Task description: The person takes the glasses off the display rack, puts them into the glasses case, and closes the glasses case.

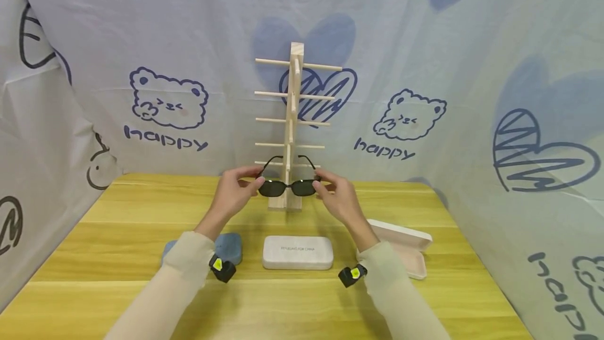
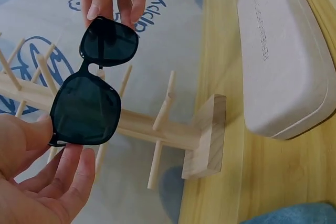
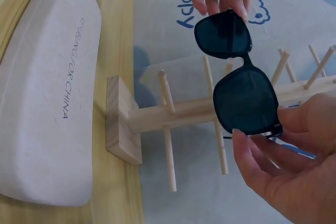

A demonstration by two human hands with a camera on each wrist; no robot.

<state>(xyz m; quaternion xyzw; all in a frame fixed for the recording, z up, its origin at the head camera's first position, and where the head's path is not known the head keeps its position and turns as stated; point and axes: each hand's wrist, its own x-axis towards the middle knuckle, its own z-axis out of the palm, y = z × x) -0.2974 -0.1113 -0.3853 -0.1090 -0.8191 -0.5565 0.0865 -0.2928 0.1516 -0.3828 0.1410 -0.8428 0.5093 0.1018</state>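
Black sunglasses (image 1: 288,188) with dark lenses are held up level in front of a wooden rack (image 1: 293,119), their temples unfolded and pointing toward it. My left hand (image 1: 234,189) pinches the left end of the frame between thumb and fingers. At the opposite end, my right hand (image 1: 338,195) pinches the frame the same way. Both wrist views show the sunglasses (image 2: 86,108) gripped at their outer corners, with the rack's pegs (image 3: 168,156) behind. Whether the frame touches a peg, I cannot tell.
A closed white glasses case (image 1: 297,252) lies on the wooden table (image 1: 264,303) below the hands. To its left is a blue case (image 1: 229,248), partly behind the left sleeve. An opened pale pink case (image 1: 406,243) lies to the right. Printed cloth (image 1: 226,25) hangs behind.
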